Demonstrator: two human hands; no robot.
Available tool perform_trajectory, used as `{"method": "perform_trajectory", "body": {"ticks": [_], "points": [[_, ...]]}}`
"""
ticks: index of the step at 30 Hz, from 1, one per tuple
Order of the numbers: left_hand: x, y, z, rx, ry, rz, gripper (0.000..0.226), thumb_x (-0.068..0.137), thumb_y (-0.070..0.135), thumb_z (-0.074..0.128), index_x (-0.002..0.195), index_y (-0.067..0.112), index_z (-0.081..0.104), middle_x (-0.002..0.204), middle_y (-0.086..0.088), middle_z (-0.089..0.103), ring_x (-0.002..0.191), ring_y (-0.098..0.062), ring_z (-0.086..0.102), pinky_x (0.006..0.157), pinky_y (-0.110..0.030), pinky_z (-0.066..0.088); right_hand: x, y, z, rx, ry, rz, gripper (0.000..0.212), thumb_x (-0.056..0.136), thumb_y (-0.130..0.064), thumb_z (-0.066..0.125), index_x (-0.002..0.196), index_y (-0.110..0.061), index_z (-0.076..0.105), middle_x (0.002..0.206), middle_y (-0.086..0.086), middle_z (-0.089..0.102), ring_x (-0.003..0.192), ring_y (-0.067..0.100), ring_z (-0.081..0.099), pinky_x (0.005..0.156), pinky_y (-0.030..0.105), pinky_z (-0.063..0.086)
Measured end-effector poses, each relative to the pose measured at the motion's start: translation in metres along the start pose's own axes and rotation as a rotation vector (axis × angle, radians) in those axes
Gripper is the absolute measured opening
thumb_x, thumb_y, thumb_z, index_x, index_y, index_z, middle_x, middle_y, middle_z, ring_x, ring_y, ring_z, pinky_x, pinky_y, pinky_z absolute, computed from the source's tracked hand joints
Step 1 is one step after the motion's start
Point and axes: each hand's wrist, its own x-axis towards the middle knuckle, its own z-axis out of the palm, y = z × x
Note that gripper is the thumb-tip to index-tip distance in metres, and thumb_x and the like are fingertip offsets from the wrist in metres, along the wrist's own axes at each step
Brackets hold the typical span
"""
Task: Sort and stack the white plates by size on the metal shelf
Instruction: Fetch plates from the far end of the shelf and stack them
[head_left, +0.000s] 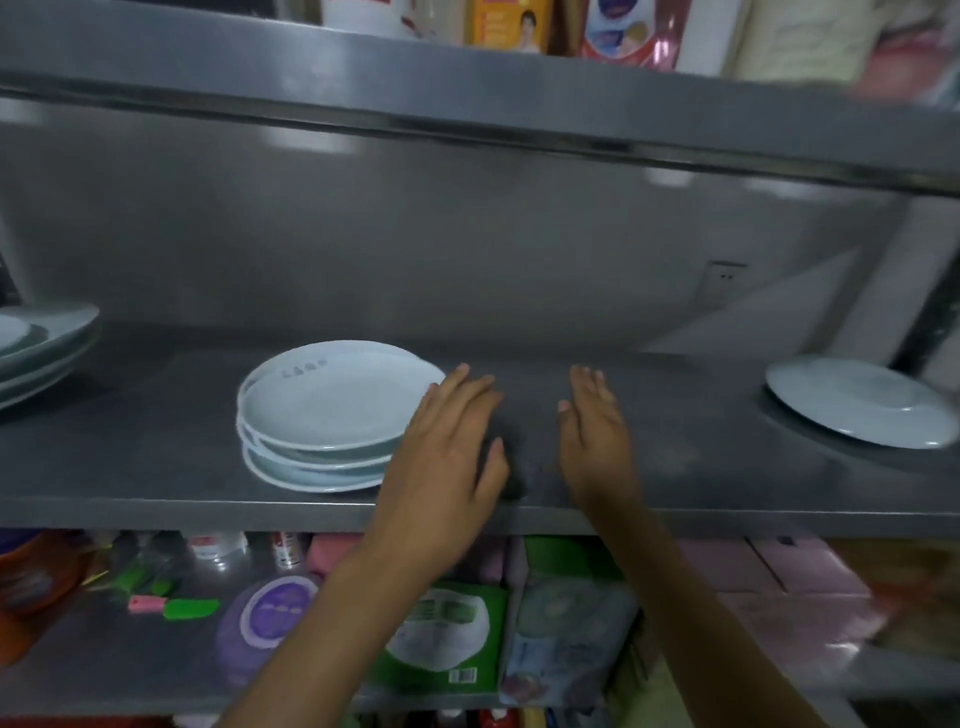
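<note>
1. The metal shelf (156, 457) ran across the whole view, with another steel shelf above it and a lower shelf beneath.
2. A stack of large plates (36, 348) sat at the far left of the metal shelf, cut off by the frame edge.
3. The middle stack of white plates (322, 415) stood left of centre near the front edge, its plates sitting slightly off-line from one another.
4. A single white plate (857, 408) lay well apart at the right end of the shelf.
5. The left hand (447, 452) was spread flat with straight fingers, holding nothing, just beside the right rim of the middle stack; whether it touched the rim could not be told.
6. The right hand (595, 431) was also flat and empty, fingers straight and together, over bare shelf between the middle stack and the single plate.
7. Packets and bottles (441, 634) crowded the lower shelf.
</note>
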Motion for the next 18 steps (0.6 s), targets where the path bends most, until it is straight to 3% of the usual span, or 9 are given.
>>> {"method": "perform_trajectory", "body": {"ticks": [3,9,18], "points": [[0.02,0.02,0.044,-0.057,-0.061,0.063,0.049,0.091,0.027,0.039,0.135,0.006,0.045,0.144,-0.009,0.044,0.14,-0.02,0.027,0.116,-0.04,0.02,0.0,0.035,-0.037,-0.141,0.014,0.033,0.053,0.098,-0.025,0.036,0.146,-0.003,0.031,0.153,0.013,0.031,0.145,0.024,0.02,0.119,0.039,0.015],[0.065,0.065,0.14,-0.166,-0.166,0.105,0.057,0.085,0.023,0.042,0.138,0.003,0.042,0.147,-0.014,0.04,0.139,-0.029,0.031,0.113,-0.049,0.026,0.004,0.127,-0.122,-0.373,0.048,0.169,0.063,0.088,-0.013,0.058,0.145,-0.001,0.032,0.152,0.021,0.03,0.142,0.033,0.025,0.116,0.039,0.017],[0.135,0.129,0.253,-0.188,-0.286,0.094,0.066,0.09,0.014,0.046,0.15,0.012,0.016,0.159,-0.005,0.014,0.146,-0.018,0.005,0.119,-0.041,0.008,0.025,0.232,-0.195,-0.61,0.08,0.285,0.07,0.087,-0.008,0.058,0.148,-0.01,0.025,0.156,0.016,0.022,0.145,0.031,0.018,0.119,0.046,0.015]]}}
